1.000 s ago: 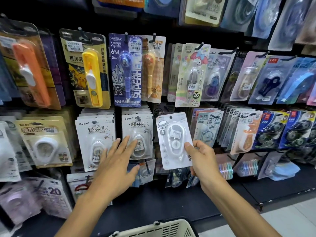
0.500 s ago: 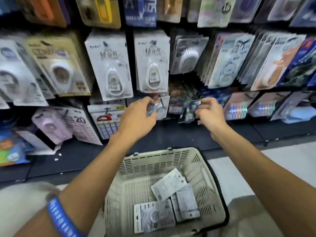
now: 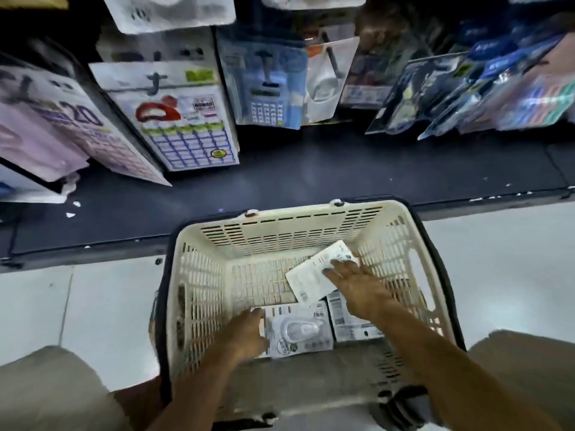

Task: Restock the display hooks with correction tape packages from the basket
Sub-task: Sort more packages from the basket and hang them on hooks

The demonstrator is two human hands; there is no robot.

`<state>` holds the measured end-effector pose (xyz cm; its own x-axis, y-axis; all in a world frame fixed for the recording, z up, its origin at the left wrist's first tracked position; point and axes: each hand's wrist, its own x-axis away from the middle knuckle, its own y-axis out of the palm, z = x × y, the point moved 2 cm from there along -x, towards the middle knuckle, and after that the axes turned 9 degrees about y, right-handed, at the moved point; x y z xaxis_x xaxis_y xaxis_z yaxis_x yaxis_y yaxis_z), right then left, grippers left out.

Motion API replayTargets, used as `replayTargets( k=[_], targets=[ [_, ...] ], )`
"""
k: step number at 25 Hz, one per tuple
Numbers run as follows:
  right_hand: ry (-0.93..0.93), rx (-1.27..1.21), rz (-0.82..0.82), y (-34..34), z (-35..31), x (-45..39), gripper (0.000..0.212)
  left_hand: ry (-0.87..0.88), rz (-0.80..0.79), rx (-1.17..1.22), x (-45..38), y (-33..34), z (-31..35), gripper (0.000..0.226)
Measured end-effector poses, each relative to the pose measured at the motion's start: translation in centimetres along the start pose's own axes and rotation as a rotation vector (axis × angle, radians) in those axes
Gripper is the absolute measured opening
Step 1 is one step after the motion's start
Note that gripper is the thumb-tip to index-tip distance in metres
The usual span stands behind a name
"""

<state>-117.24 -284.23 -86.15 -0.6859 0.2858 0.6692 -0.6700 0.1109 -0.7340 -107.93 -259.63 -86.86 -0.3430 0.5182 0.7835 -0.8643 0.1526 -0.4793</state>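
Cream plastic, slotted on every wall, forms the one basket (image 3: 280, 231) on the pale floor (image 3: 77, 306), with a dark handle (image 3: 448, 290) folded down along its rim. Three correction tape packages lie on its bottom. One tilted package (image 3: 308, 281) lies printed back up toward the far right. One face-up package (image 3: 298, 332) shows its white dispenser under a clear blister at the near side. A third package (image 3: 348, 321) lies back up, partly under the right wrist. Both hands are inside the basket. Right hand (image 3: 357, 290) lies flat with fingers straight and slightly spread, fingertips on the tilted package. Left hand (image 3: 245, 334) touches the left edge of the face-up package; motion blur hides whether its fingers pinch the card or only rest there, so I cannot tell. Beyond the basket runs a dark shelf base (image 3: 311, 178), and above it hang blurred carded goods, among them a calendar-patterned card (image 3: 186, 132), a blue calculator pack (image 3: 264, 88) and a lilac pack marked 20 (image 3: 62, 129). Two khaki-clad knees (image 3: 46, 390) flank the basket.
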Motion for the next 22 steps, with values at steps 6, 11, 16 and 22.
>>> replayTargets(
  k=[6, 11, 16, 22],
  targets=[
    [-0.180, 0.078, -0.127, -0.6, -1.0, -6.7, 0.112, 0.010, 0.122, -0.084, -4.2, 2.0, -0.3, 0.098],
    [-0.170, -0.004, -0.284, -1.6, 0.2, -8.4, 0.112, 0.035, 0.030, 0.034, -5.9, 1.2, -0.8, 0.088],
    [-0.091, -0.575, -0.298, -2.3, 1.8, -7.8, 0.021, 0.205, 0.044, -0.123, -5.5, 1.4, 1.0, 0.091],
    [0.003, -1.276, -0.248, -5.3, 3.4, -5.8, 0.010, 0.078, -0.151, 0.212, -6.2, 0.0, 0.8, 0.061]
  ],
)
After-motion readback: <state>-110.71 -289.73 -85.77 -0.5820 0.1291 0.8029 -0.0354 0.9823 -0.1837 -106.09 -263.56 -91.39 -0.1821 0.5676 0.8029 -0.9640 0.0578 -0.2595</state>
